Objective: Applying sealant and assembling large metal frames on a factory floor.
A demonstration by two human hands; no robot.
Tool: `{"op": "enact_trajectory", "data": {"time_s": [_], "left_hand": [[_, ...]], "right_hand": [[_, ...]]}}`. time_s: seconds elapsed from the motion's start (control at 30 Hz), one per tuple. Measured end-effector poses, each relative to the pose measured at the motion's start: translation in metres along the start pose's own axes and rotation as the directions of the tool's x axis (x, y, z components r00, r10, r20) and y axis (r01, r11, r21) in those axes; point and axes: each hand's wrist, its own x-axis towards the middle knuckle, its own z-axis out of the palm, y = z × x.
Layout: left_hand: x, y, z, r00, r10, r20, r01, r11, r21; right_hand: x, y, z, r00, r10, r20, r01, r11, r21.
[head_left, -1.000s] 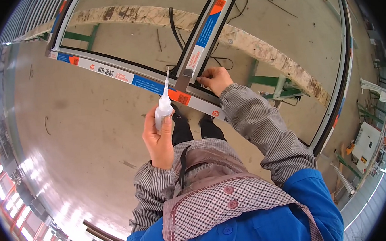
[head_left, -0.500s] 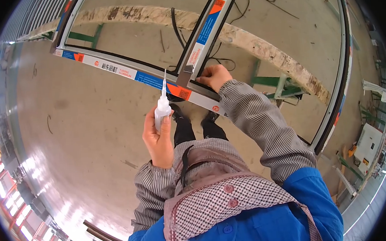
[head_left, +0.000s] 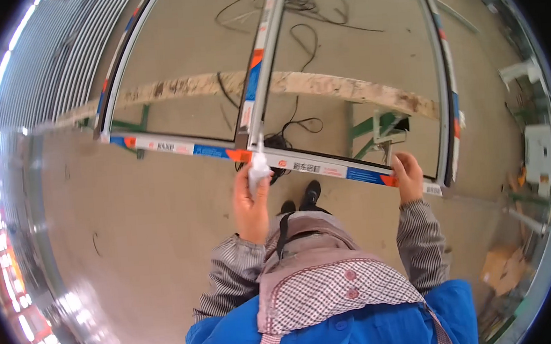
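Observation:
My left hand [head_left: 250,207] is closed around a small white squeeze bottle [head_left: 259,168] with a narrow nozzle. The bottle points away from me, its tip over the joint where the middle bar [head_left: 257,77] meets the near rail of a metal window frame [head_left: 316,166]. Blue, orange and white protective tape covers the frame's faces. Toward the right corner, my right hand [head_left: 408,177] grips the near rail, thumb and fingers bent over its edge. Its fingertips are partly hidden.
The frame rests across a worn, pale beam [head_left: 346,85] with green metal legs [head_left: 374,125]. Black cables [head_left: 315,3] lie on the floor beyond and beneath it. Long metal profiles [head_left: 82,51] are stacked at the far left. A white box-shaped machine [head_left: 536,154] stands at the right.
My right hand has moved right along the near rail, from the middle joint toward the right corner. My left hand still holds the bottle, now over the joint. The whole view has shifted.

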Motion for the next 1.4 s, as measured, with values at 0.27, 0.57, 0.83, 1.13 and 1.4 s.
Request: {"op": "enact_trajectory", "data": {"time_s": [0.27,0.57,0.83,1.13,1.4], "left_hand": [[-0.047,-0.015,0.115,0.809,-0.169,0.563,0.254,0.964,-0.077],[-0.149,-0.028,0.289,0.439,-0.103,0.893,0.186,0.982,0.022],[-0.264,-0.081,0.490,0.449,-0.039,0.892,0.074,0.997,0.007],[-0.251,-0.074,0.629,0.544,-0.070,0.836,0.146,0.989,-0.012],[-0.162,-0.086,0.749,0.684,-0.077,0.725,0.208,0.974,-0.094]], "right_hand": [[-0.177,0.058,-0.094,0.773,0.368,-0.517,-0.268,0.928,0.260],[-0.240,0.117,-0.230,0.496,0.471,-0.730,-0.108,0.867,0.486],[-0.247,0.173,-0.447,0.392,0.398,-0.829,-0.010,0.903,0.429],[-0.103,0.136,-0.571,0.700,0.266,-0.663,0.097,0.884,0.457],[0.019,0.144,-0.690,0.713,0.287,-0.640,-0.014,0.918,0.396]]}}
